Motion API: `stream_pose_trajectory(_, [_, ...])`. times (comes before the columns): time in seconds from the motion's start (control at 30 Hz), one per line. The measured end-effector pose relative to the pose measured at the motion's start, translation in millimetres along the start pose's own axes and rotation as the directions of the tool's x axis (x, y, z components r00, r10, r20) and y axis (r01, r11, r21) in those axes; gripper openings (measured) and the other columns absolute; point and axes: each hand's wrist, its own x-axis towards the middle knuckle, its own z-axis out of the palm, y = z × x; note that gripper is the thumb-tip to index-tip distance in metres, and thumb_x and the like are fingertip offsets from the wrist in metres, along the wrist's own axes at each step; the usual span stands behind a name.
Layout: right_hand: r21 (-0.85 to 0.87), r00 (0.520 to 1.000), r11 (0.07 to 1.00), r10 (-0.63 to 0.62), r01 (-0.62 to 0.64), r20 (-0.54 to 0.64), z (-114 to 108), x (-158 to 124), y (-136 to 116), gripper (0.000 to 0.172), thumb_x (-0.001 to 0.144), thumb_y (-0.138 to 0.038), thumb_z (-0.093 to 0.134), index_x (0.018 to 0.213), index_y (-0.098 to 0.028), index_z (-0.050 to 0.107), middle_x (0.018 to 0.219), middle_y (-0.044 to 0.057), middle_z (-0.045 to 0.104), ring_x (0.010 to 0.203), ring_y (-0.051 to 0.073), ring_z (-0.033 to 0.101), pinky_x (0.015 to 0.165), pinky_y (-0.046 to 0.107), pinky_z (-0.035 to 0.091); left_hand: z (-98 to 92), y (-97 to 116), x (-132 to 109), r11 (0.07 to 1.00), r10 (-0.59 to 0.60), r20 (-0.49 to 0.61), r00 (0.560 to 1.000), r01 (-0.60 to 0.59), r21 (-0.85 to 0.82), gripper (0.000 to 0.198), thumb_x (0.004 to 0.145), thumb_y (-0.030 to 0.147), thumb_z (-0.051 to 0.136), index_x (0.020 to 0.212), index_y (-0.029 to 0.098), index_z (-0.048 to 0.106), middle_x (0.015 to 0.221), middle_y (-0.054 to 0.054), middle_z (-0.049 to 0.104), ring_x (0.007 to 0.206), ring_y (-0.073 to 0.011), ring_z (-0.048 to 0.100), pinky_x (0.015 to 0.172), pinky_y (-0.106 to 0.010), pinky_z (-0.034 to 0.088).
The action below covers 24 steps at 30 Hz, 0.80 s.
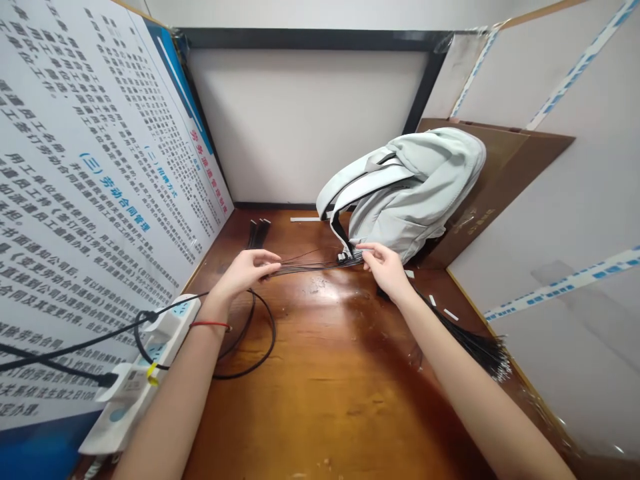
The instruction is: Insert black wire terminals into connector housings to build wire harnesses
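Observation:
A thin bundle of dark wires (313, 265) stretches between my two hands above the wooden table. My left hand (250, 270) pinches its left end with thumb and fingers together. At the other end my right hand (384, 265) is closed on the wires, just in front of a pale grey backpack (415, 193). One reddish-brown strand bows up from the rest. A larger bundle of black wires (470, 340) with bare, silvery ends lies beneath and beyond my right forearm. Behind my left hand rests a small black wire bundle (259, 233) with light tips.
At the left, a white power strip (145, 380) has black plugs and cables in it. A black cable (273, 333) loops beside my left wrist. The backpack leans on a brown cardboard piece (480, 200). Printed boards (100, 167) and panels wall the table (320, 400). White scraps (451, 314) lie at the right.

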Motion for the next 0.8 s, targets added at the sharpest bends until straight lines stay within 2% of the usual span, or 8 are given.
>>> stream_pose_trajectory(0.1, [0.018, 0.998, 0.999, 0.039, -0.04, 0.05, 6, -13, 4, 0.026, 0.071, -0.038, 0.059, 0.083, -0.016, 0.062, 0.061, -0.001, 0.058, 0.054, 0.012, 0.054, 0.056, 0.027, 0.046, 4.4, -7, 0, 0.981, -0.042, -0.208, 0.977, 0.001, -0.194, 0.036, 0.048, 0.024, 0.082, 0.079, 0.012, 0.069, 0.061, -0.003, 0.063, 0.051, -0.0095, 0.055, 0.048, -0.021, 0.047])
stream_pose_trajectory(0.17, [0.041, 0.999, 0.998, 0.035, -0.037, 0.037, 13, -19, 7, 0.027, 0.071, -0.042, 0.059, 0.081, -0.017, 0.06, 0.066, 0.001, 0.06, 0.055, 0.013, 0.055, 0.055, 0.028, 0.047, 9.1, -15, 3, 0.944, -0.109, -0.294, 0.95, 0.007, -0.329, 0.035, 0.047, 0.023, 0.082, 0.077, 0.011, 0.069, 0.061, -0.001, 0.062, 0.052, -0.0082, 0.055, 0.053, -0.022, 0.05])
stream_pose_trajectory(0.27, [0.035, 1.0, 0.999, -0.007, 0.008, -0.03, 23, -26, 11, 0.03, 0.073, -0.046, 0.057, 0.083, -0.018, 0.059, 0.069, 0.002, 0.061, 0.057, 0.014, 0.056, 0.056, 0.029, 0.049, 15.5, -28, 6, 0.867, -0.206, -0.373, 0.905, -0.007, -0.498, 0.031, 0.046, 0.022, 0.083, 0.069, 0.01, 0.067, 0.067, -0.002, 0.063, 0.059, -0.0078, 0.055, 0.057, -0.022, 0.052])
stream_pose_trajectory(0.37, [-0.029, 0.995, 0.997, -0.076, 0.074, -0.067, 27, -31, 14, 0.028, 0.077, -0.045, 0.055, 0.085, -0.019, 0.059, 0.067, 0.002, 0.06, 0.059, 0.016, 0.059, 0.06, 0.031, 0.05, 18.3, -39, 7, 0.824, -0.259, -0.416, 0.872, -0.025, -0.566, 0.03, 0.044, 0.022, 0.083, 0.067, 0.01, 0.067, 0.071, -0.004, 0.064, 0.061, -0.0084, 0.056, 0.055, -0.021, 0.051])
stream_pose_trajectory(0.5, [-0.131, 0.984, 0.978, -0.169, 0.161, -0.058, 26, -35, 16, 0.023, 0.08, -0.043, 0.052, 0.078, -0.021, 0.057, 0.071, 0.003, 0.062, 0.062, 0.018, 0.062, 0.063, 0.031, 0.05, 16.9, -47, 7, 0.817, -0.267, -0.438, 0.858, -0.039, -0.575, 0.035, 0.038, 0.024, 0.084, 0.064, 0.01, 0.065, 0.066, -0.001, 0.062, 0.058, -0.0072, 0.055, 0.052, -0.019, 0.049])
stream_pose_trajectory(0.57, [-0.133, 0.984, 0.979, -0.167, 0.157, -0.063, 27, -35, 16, 0.022, 0.081, -0.042, 0.051, 0.078, -0.021, 0.056, 0.071, 0.004, 0.062, 0.061, 0.017, 0.062, 0.063, 0.031, 0.05, 15.6, -50, 8, 0.832, -0.249, -0.445, 0.86, -0.045, -0.552, 0.038, 0.036, 0.026, 0.084, 0.064, 0.009, 0.064, 0.063, 0.0, 0.061, 0.056, -0.0072, 0.054, 0.052, -0.019, 0.049])
stream_pose_trajectory(0.67, [-0.078, 0.993, 0.996, -0.061, 0.054, -0.099, 29, -31, 20, 0.027, 0.079, -0.046, 0.052, 0.076, -0.02, 0.054, 0.067, 0.003, 0.061, 0.056, 0.016, 0.06, 0.058, 0.029, 0.048, 15.2, -52, 9, 0.875, -0.195, -0.477, 0.857, -0.068, -0.48, 0.041, 0.038, 0.032, 0.083, 0.065, 0.01, 0.064, 0.061, 0.0, 0.061, 0.056, -0.0082, 0.054, 0.053, -0.022, 0.049])
stream_pose_trajectory(0.8, [0.043, 0.979, 0.986, 0.166, -0.162, -0.12, 31, -17, 29, 0.033, 0.069, -0.052, 0.059, 0.071, -0.019, 0.055, 0.056, 0.0, 0.058, 0.046, 0.014, 0.054, 0.048, 0.028, 0.045, 16.9, -50, 7, 0.941, -0.021, -0.497, 0.867, -0.151, -0.303, 0.041, 0.046, 0.042, 0.079, 0.068, 0.011, 0.062, 0.061, -0.001, 0.061, 0.058, -0.0115, 0.057, 0.055, -0.025, 0.049])
